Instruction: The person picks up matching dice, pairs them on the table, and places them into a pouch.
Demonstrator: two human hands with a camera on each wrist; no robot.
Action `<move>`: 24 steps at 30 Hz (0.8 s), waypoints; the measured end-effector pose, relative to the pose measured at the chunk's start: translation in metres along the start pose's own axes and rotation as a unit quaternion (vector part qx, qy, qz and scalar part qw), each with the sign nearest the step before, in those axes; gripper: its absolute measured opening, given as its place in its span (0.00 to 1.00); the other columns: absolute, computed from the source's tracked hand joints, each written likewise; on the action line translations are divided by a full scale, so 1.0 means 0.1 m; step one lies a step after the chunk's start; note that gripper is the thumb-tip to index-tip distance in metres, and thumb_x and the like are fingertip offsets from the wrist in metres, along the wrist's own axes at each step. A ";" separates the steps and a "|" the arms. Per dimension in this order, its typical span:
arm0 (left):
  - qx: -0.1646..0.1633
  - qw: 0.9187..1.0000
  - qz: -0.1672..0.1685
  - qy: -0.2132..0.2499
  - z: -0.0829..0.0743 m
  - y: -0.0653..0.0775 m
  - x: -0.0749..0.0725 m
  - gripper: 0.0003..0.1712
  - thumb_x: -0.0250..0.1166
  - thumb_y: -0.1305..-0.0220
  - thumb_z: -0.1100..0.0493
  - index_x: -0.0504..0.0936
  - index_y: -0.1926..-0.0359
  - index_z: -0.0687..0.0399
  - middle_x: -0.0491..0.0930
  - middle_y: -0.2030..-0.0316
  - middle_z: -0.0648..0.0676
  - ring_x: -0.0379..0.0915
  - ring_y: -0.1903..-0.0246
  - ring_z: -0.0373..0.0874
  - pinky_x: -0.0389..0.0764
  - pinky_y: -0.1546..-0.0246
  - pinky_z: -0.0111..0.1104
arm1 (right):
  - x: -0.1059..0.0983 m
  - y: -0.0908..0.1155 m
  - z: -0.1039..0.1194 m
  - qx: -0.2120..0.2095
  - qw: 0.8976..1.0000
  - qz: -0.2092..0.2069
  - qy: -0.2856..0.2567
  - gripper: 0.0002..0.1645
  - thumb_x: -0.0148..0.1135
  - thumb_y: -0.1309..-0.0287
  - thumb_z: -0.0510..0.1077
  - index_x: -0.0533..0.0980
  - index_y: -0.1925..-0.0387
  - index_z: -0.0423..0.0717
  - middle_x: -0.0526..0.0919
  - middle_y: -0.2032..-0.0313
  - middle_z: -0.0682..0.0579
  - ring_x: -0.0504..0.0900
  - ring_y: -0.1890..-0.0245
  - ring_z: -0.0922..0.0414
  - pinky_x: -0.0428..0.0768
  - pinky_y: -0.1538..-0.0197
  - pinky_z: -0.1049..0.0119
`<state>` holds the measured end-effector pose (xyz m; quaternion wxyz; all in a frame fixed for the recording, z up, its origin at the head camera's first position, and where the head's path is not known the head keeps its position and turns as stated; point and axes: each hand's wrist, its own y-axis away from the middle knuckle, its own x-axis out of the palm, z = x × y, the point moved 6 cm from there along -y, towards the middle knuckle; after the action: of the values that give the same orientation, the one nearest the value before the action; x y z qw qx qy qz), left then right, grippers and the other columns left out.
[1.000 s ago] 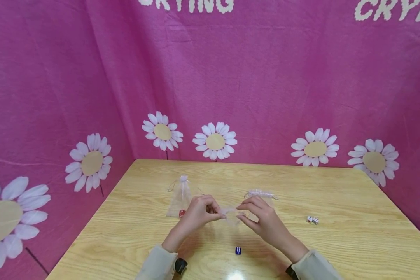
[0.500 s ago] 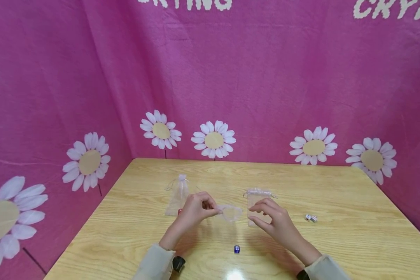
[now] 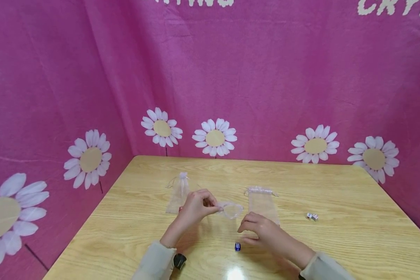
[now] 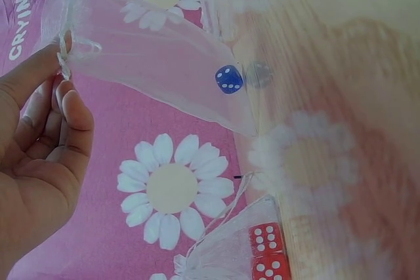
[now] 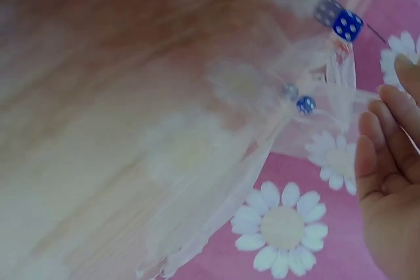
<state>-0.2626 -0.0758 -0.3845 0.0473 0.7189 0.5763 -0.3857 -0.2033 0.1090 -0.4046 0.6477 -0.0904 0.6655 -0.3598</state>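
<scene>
My left hand (image 3: 197, 206) pinches a sheer white drawstring bag (image 3: 231, 210) near its mouth. The bag hangs with its lower end near the table. In the left wrist view a blue die (image 4: 229, 79) shows at the bag's lower end, apparently within it. Another blue die (image 3: 237, 246) lies on the table in front. My right hand (image 3: 264, 233) hovers just above and right of that die, thumb and fingers apart, holding nothing. The right wrist view shows this nearer blue die (image 5: 348, 25) and the farther blue die (image 5: 306, 104) behind the sheer fabric.
A tied sheer pouch (image 3: 179, 192) with red dice (image 4: 265, 239) in it stands behind my left hand. A flat sheer pouch (image 3: 262, 204) lies beyond my right hand. Two white dice (image 3: 312, 216) sit farther right on the wooden table (image 3: 336, 194). A pink flowered curtain surrounds the table.
My right hand has let go of the bag's mouth and moved down towards the blue die on the table. My left hand still holds the bag in about the same place.
</scene>
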 end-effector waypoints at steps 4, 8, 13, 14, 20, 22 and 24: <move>0.004 1.000 -0.001 -0.001 -0.01 -0.01 -0.01 0.08 0.75 0.48 0.60 0.82 0.76 0.54 0.79 0.76 0.49 0.66 0.78 0.28 0.71 0.76 0.22 | 0.10 -0.02 0.06 -0.026 0.998 0.058 0.015 0.09 0.75 0.51 0.45 0.81 0.69 0.53 0.79 0.68 0.62 0.75 0.66 0.69 0.74 0.59 0.81; -0.002 1.000 0.002 -0.003 0.00 -0.02 -0.01 0.08 0.75 0.47 0.60 0.82 0.76 0.53 0.79 0.75 0.48 0.66 0.77 0.29 0.71 0.76 0.21 | 0.19 -0.01 0.07 0.012 0.992 0.125 0.003 0.05 0.72 0.46 0.48 0.82 0.68 0.56 0.79 0.67 0.64 0.72 0.66 0.72 0.73 0.60 0.79; 0.004 1.000 0.001 0.001 0.00 -0.01 -0.01 0.09 0.75 0.48 0.60 0.82 0.77 0.55 0.79 0.76 0.49 0.66 0.77 0.29 0.71 0.76 0.22 | 0.25 -0.01 0.08 0.045 0.984 0.172 0.008 0.03 0.70 0.44 0.46 0.82 0.68 0.56 0.79 0.67 0.65 0.71 0.66 0.72 0.74 0.60 0.76; 0.006 1.000 0.000 0.000 0.00 -0.01 -0.01 0.09 0.75 0.48 0.60 0.82 0.77 0.55 0.79 0.76 0.50 0.66 0.77 0.29 0.71 0.76 0.22 | 0.25 -0.01 0.08 0.047 0.983 0.176 0.010 0.03 0.70 0.44 0.45 0.81 0.68 0.56 0.79 0.67 0.65 0.71 0.66 0.72 0.74 0.61 0.76; 0.001 1.000 0.000 0.002 0.01 -0.01 0.00 0.09 0.76 0.48 0.60 0.82 0.76 0.54 0.79 0.76 0.50 0.66 0.77 0.29 0.71 0.76 0.21 | 0.20 0.00 0.06 0.043 0.989 0.142 -0.017 0.03 0.69 0.44 0.43 0.82 0.68 0.55 0.80 0.68 0.64 0.73 0.66 0.72 0.75 0.60 0.78; 0.003 1.000 0.000 0.001 0.00 -0.01 0.00 0.09 0.76 0.48 0.60 0.82 0.76 0.54 0.79 0.76 0.50 0.66 0.77 0.29 0.71 0.76 0.22 | 0.15 0.01 0.03 0.049 0.991 0.118 -0.036 0.02 0.69 0.43 0.43 0.83 0.67 0.53 0.81 0.67 0.62 0.76 0.65 0.70 0.76 0.60 0.78; 0.002 1.000 0.000 0.002 0.00 -0.01 0.00 0.09 0.76 0.48 0.60 0.82 0.76 0.55 0.79 0.76 0.50 0.66 0.77 0.29 0.71 0.76 0.21 | 0.11 0.02 -0.03 0.071 0.991 0.099 -0.059 0.03 0.69 0.43 0.43 0.83 0.65 0.52 0.81 0.66 0.61 0.79 0.65 0.67 0.78 0.60 0.76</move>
<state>-0.2635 -0.0754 -0.3843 0.0447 0.7201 0.5755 -0.3850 -0.2074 0.1050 -0.4146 0.7227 0.0014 0.6048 -0.3346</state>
